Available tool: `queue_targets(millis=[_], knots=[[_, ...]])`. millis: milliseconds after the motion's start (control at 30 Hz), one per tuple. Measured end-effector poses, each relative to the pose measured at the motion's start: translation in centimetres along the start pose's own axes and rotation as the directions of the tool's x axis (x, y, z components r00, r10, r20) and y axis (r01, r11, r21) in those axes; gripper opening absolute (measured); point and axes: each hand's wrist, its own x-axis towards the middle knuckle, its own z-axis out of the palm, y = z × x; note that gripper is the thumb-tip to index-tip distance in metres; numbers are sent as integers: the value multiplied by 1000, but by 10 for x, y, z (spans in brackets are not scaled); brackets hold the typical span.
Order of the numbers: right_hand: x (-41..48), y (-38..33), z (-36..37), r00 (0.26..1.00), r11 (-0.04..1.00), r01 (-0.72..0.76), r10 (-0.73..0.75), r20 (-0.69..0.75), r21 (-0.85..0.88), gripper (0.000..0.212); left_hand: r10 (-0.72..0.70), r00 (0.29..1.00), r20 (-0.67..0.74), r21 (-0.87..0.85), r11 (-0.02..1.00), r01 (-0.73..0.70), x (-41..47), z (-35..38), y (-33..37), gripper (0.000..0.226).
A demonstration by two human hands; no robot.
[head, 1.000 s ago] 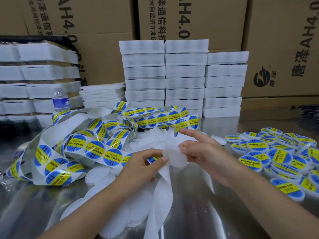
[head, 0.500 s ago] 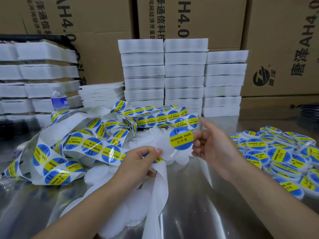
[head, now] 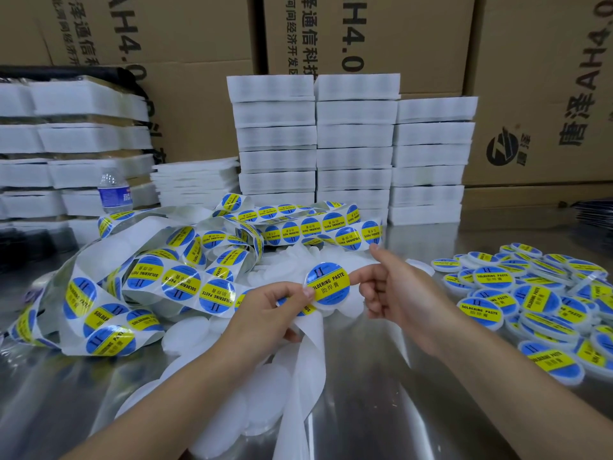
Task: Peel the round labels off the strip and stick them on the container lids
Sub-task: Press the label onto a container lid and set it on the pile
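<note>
Labelling bench, metal table [head: 381, 410]: two hands, one lid, label strip.

Centre: lid [head: 328, 285] bearing a blue-and-yellow "SOLDERING PASTE" label, pinched at its 3 o'clock edge by the right hand [head: 394, 293], index finger raised. The left hand [head: 272, 310] grips the label strip [head: 172, 283], thumb touching the lid's 9 o'clock edge. Strip tangle at 9 to 11 o'clock; bare backing paper [head: 298, 393] trails to 6. Blank white lids [head: 265, 390] at 7; heap of labelled lids [head: 530, 303] at 3. Foam stacks [head: 353, 144] and cartons [head: 381, 31] at 12; water bottle [head: 114, 190] at 10.

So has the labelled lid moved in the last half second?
Yes. The labelled lid has dropped down-left, away from the white box stacks, towards the left hand.
</note>
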Motion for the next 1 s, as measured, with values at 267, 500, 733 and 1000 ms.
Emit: queue_targets(millis=[267, 500, 733, 1000], knots=[[0, 1, -1, 1000, 1000, 6, -6, -6, -13, 59, 4, 1000, -7, -15, 1000, -4, 1, 0, 0, 14], [1, 1, 0, 1000, 998, 11, -11, -13, -56, 64, 12, 1000, -16, -31, 999, -12, 1, 0, 0, 14], [1, 1, 0, 1000, 997, 13, -15, -17, -70, 64, 17, 1000, -13, -35, 999, -17, 2, -1, -1, 16], [-2, -2, -1, 997, 989, 54, -60, -38, -141, 62, 22, 998, -51, -70, 997, -26, 0, 0, 4, 18]])
